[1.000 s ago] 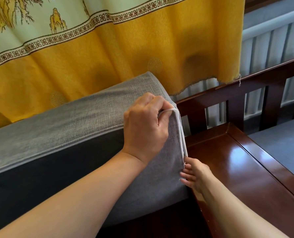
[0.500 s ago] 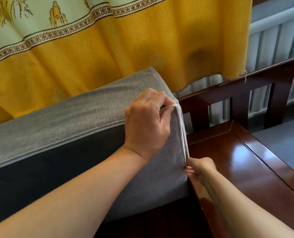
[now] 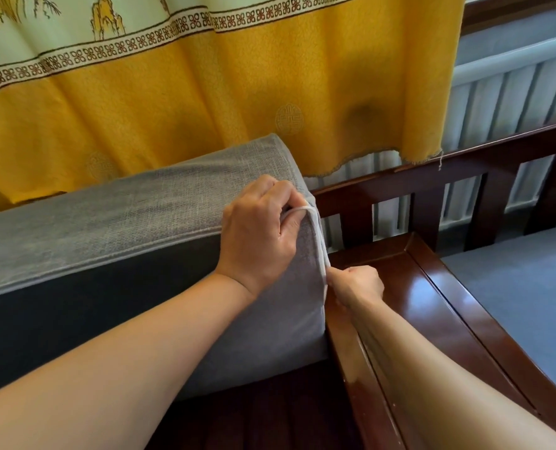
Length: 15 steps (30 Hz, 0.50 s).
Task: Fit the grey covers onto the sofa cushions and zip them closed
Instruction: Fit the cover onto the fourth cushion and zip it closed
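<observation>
The cushion (image 3: 114, 241) stands on its long edge across the left and centre of the frame, resting on the dark wooden sofa seat. The grey cover (image 3: 270, 319) wraps its top and its right end, while the front face at lower left shows dark, uncovered fabric. A pale piped seam (image 3: 319, 235) runs down the cushion's right corner.

The left hand (image 3: 257, 232) sits at the upper right corner of the cushion, fingers curled over the top and clamped on the cover's edge beside the seam. The right hand (image 3: 357, 282) is lower, just right of centre, its fingers closed into a pinch against the seam partway down the corner; what exactly it pinches there is too small to tell. Both bare forearms reach in from the bottom of the frame.

To the right, a glossy brown armrest (image 3: 432, 306) slants toward the lower right, touching the cushion's end. Behind it a wooden rail (image 3: 465, 177) with upright slats crosses the right side. A yellow curtain (image 3: 205, 102) with a patterned band hangs across the top of the frame, behind the cushion. A grey surface (image 3: 529, 287) fills the far right.
</observation>
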{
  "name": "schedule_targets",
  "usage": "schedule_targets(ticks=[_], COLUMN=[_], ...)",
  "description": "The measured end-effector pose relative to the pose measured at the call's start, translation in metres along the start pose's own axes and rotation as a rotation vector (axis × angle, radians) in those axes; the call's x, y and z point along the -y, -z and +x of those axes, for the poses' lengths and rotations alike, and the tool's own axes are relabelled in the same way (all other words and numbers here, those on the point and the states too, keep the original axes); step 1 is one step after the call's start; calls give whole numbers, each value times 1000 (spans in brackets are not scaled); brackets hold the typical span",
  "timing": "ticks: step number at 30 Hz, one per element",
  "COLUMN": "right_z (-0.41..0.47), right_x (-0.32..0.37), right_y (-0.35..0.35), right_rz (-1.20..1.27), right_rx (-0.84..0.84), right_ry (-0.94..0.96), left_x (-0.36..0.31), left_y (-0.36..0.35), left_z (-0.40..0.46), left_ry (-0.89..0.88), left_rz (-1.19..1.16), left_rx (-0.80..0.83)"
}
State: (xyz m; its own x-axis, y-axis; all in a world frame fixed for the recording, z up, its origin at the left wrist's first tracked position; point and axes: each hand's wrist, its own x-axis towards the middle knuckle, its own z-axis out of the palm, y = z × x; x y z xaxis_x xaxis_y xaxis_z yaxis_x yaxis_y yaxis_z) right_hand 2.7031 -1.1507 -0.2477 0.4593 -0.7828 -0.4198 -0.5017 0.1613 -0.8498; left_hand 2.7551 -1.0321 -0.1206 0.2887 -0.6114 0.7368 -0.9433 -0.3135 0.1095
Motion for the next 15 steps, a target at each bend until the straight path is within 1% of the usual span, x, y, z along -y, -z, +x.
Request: schedule_targets(ticks=[3,5,7,8,11,13,15], right_z=[-14,-16,-17,-19,-23,-22,-19], right_x=[26,46,56,56,38,26,22], right_y=[21,38,53,58,59,50,40], right_rz=[59,166,256,260,167,145,161], right_rx=[-49,-70,-27,17,173,237,261], right_ry=[55,92,46,8,-86,-105,-79], left_x=[-2,-4,-6,-7,-10,-11,-10], left_y=[5,7,10,11,11,9,6], left_z=[2,5,6,7,7,6,4], left_ry=[36,54,69,76,80,75,71], left_rz=[-22,-25,-19,-18,-12,-5,-8], left_rx=[46,76,97,97,86,71,56])
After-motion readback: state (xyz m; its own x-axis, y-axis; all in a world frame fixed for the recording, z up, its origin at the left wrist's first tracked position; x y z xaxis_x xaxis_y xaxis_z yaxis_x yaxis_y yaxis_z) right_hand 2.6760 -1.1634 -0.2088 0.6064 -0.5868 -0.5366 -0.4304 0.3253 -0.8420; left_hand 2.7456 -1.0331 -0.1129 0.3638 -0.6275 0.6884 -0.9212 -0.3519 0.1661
